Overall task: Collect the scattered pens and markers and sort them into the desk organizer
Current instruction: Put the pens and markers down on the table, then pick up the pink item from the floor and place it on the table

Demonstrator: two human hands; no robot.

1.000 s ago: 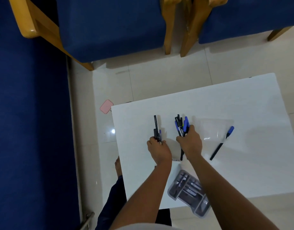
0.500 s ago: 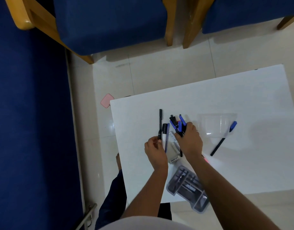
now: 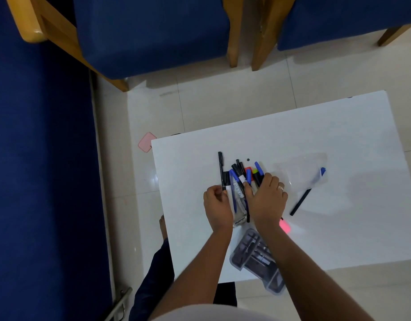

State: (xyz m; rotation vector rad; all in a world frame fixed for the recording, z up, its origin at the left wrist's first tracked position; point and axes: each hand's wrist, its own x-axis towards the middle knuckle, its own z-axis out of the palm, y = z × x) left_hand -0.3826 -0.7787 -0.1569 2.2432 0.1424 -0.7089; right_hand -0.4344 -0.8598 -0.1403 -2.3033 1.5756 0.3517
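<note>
A bunch of pens and markers (image 3: 240, 179), black and blue with orange and yellow highlighter tips, lies fanned out on the white table (image 3: 339, 228). My right hand (image 3: 266, 200) presses down on the bunch with its fingers curled over it. My left hand (image 3: 217, 206) is closed on a slim black pen (image 3: 220, 169) at the bunch's left side. A separate blue-capped black pen (image 3: 304, 198) lies apart to the right, partly under a clear plastic bag (image 3: 302, 172). The grey clear desk organizer (image 3: 251, 253) sits at the near table edge, partly hidden by my right forearm.
A glowing pink item (image 3: 284, 227) lies beside my right wrist. A small dark dot (image 3: 248, 159) sits behind the pens. Blue chairs with wooden legs (image 3: 232, 42) stand beyond the table, a blue sofa (image 3: 37, 181) to the left, and a pink square (image 3: 146, 142) on the floor.
The pens held upright in my right hand have come down flat onto the table and spread out. My left hand stays on the black pen.
</note>
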